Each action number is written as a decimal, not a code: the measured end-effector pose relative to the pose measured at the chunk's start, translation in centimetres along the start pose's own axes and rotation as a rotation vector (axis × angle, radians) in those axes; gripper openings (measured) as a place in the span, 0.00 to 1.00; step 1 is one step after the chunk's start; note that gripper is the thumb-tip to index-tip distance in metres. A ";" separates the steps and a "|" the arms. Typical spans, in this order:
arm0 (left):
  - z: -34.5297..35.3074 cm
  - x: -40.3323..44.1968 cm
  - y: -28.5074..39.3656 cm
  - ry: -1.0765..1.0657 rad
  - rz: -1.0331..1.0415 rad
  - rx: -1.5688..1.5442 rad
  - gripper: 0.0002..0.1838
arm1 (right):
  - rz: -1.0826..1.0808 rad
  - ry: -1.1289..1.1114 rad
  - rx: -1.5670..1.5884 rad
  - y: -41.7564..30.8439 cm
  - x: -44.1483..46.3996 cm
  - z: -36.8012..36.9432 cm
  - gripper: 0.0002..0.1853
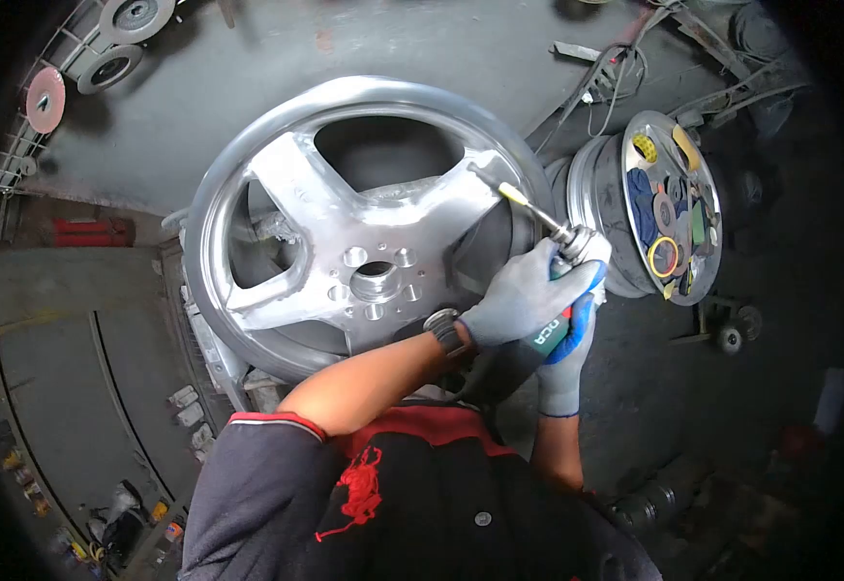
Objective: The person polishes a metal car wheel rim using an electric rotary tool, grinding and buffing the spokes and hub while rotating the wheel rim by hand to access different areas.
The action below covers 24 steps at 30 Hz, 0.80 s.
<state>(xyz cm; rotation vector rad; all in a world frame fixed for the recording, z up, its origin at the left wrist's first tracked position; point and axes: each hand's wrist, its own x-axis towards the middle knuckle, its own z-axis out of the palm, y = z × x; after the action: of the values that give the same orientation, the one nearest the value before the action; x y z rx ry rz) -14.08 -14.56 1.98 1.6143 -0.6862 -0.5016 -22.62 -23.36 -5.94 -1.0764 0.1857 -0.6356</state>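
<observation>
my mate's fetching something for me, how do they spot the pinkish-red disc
Start at the big silver wheel mid-view, then go to the upper left. Two grey discs sit there, and the pinkish-red disc is just below and left of them. Its colour sets it apart from both.

Two hands (both gloved), one power tool, five lug holes, one watch

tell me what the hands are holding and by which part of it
A power tool: the left hand grips it near the front, behind the metal shaft; the right hand holds the green body farther back.
</observation>
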 end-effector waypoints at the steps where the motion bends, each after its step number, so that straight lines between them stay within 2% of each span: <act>1: 0.0 -0.5 -0.1 0.030 0.024 -0.023 0.26 | -0.031 0.021 -0.089 0.1 -0.3 0.4 0.27; 3: 0.1 -1.3 -0.8 0.086 -0.012 0.046 0.24 | -0.129 -0.091 -0.204 0.0 -0.6 0.7 0.25; 5: 0.1 -2.0 -1.4 0.159 -0.108 0.009 0.28 | -0.082 -0.123 -0.160 0.1 -0.9 0.7 0.24; 6: 0.4 -2.0 -2.1 0.208 -0.016 -0.069 0.27 | -0.039 -0.160 -0.123 0.0 -1.0 0.8 0.23; 9: 0.7 -1.8 -2.8 0.225 0.009 0.023 0.24 | -0.061 -0.077 -0.097 -0.6 -1.0 1.9 0.23; 13: 0.4 -0.3 -0.2 0.145 -0.084 0.098 0.26 | -0.010 -0.015 -0.037 -0.8 0.1 1.3 0.22; 15: 0.0 0.5 1.7 0.034 -0.118 0.118 0.29 | -0.127 -0.016 -0.154 -1.1 0.7 1.3 0.21; 17: 0.2 1.1 0.8 0.020 -0.148 0.181 0.30 | -0.148 -0.014 -0.144 -1.2 0.6 1.6 0.21; 19: 0.2 1.0 0.7 0.045 -0.078 0.136 0.30 | -0.234 -0.058 -0.251 -0.9 0.7 1.6 0.21; 20: 0.0 0.8 0.5 0.048 -0.083 0.137 0.30 | -0.230 -0.060 -0.249 -0.8 0.6 1.8 0.21; 22: -0.2 0.1 -0.1 0.072 -0.110 0.143 0.27 | -0.053 -0.065 0.004 -0.7 0.3 2.0 0.21; 24: -0.4 -0.8 -1.2 0.083 -0.123 0.102 0.26 | -0.042 -0.070 0.040 0.3 -0.8 2.1 0.23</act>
<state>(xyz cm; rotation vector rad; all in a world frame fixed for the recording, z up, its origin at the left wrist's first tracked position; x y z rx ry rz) -14.24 -13.63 0.81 1.7711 -0.5605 -0.4927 -22.20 -21.20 -5.30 -1.0648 0.0893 -0.6355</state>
